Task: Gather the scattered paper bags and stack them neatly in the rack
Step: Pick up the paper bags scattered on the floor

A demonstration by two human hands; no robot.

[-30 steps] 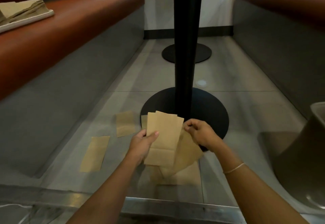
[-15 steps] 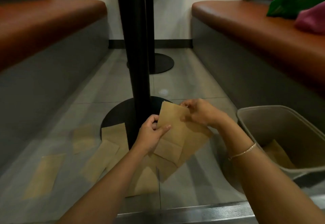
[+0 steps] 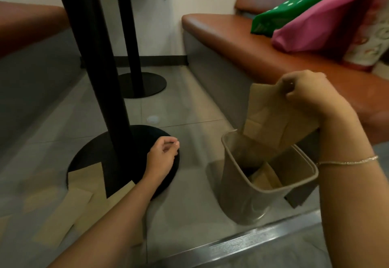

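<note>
Right hand (image 3: 305, 93) pinching a small sheaf of flat brown paper bags (image 3: 271, 120) by the top edge, lower ends dipping into the open grey bin (image 3: 273, 185) that looks to serve as the rack; a few more bags already leaning inside. Left hand (image 3: 162, 156) loosely curled, grasping nothing, hovering above the black table base (image 3: 147, 139). Remaining loose bags (image 3: 69, 208) flat on the floor beside and partly over that base. Thin, light, floppy sheets by the look of them, likely to fan out, slip apart or crease; best taken near a short edge with thumb above and fingers below, squared up before dropping in. No readable writing on bags or bin; white specks on the green bag (image 3: 280, 17) on the seat too blurred to read
</note>
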